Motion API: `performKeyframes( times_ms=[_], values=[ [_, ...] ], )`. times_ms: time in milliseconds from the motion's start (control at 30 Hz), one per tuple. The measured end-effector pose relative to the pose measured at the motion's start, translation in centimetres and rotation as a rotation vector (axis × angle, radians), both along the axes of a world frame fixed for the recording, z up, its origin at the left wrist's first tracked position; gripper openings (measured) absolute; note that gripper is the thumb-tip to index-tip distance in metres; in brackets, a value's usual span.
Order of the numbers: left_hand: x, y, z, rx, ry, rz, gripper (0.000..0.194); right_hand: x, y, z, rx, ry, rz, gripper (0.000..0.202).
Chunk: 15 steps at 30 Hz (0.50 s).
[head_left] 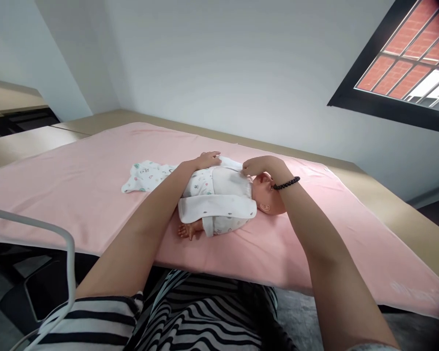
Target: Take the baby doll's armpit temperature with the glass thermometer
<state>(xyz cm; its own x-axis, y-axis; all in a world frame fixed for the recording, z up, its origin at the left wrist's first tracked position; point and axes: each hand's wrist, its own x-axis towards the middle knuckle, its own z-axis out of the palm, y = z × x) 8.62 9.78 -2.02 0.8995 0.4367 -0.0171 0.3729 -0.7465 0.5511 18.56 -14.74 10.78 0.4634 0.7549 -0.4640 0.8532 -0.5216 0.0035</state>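
Observation:
A baby doll point(269, 197) lies on its back on a pink cloth point(106, 161), its head to the right. It wears a white printed garment point(201, 183) whose front flap point(217, 206) is folded open toward me, with snaps along it. One doll hand pokes out of the near sleeve. My left hand point(208, 160) rests at the far side of the doll's middle, at the white edge of the garment, its fingertips partly hidden. My right hand point(259, 165) is closed on the garment's far edge near the doll's neck, a black beaded bracelet on the wrist.
The pink cloth covers much of a wooden table point(336, 170) set against a white wall. A barred window is at the upper right. A white cable or tube point(68, 239) curves at the lower left, near a dark chair.

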Motion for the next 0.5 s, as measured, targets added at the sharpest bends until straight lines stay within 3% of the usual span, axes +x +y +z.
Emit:
performKeyframes(
  times_ms=[100, 367, 500],
  values=[
    [0.7, 0.3, -0.2, 0.063, 0.021, -0.020, 0.086, -0.3, 0.3, 0.3, -0.006, -0.043, -0.004, 0.014],
    [0.2, -0.7, 0.5, 0.053, 0.013, -0.004, 0.058, 0.0, -0.6, -0.2, -0.040, 0.029, -0.060, 0.029],
    [-0.3, -1.0, 0.7, 0.032, 0.029, 0.007, 0.055, 0.1, -0.5, -0.4, -0.027, 0.017, -0.055, 0.040]
  ],
)
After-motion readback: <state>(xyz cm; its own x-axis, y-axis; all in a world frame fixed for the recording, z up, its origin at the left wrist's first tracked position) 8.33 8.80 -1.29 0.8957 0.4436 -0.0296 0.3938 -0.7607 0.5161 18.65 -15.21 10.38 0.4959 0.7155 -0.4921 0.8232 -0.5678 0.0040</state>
